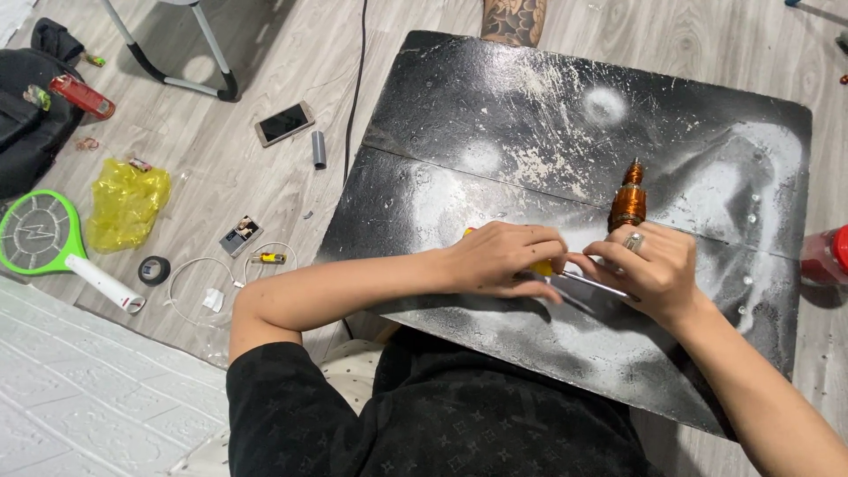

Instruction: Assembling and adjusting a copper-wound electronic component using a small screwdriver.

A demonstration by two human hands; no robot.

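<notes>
The left hand (499, 261) closes around the yellow handle of a screwdriver (565, 276), and the right hand (649, 265), a ring on one finger, pinches the metal shaft further along while also steadying the copper-wound motor armature (628, 201). Both hands are grasping; neither is released. The armature stands just beyond the right hand's knuckles, on the far side, its shaft pointing away from the person, and it seems to touch the fingers, though the contact itself is hidden.

To work well here, the tool tip should probably stay low and guided by the right fingers, with the left hand giving only light, steady pressure so the fine copper windings are not nicked.

All this rests on a black, white-dusted tabletop (495, 115) laid on the wooden floor (265, 62). Well to the left lie a phone (283, 123), a yellow bag (125, 203), a green electric swatter (40, 231) and a roll of black tape (154, 269).
</notes>
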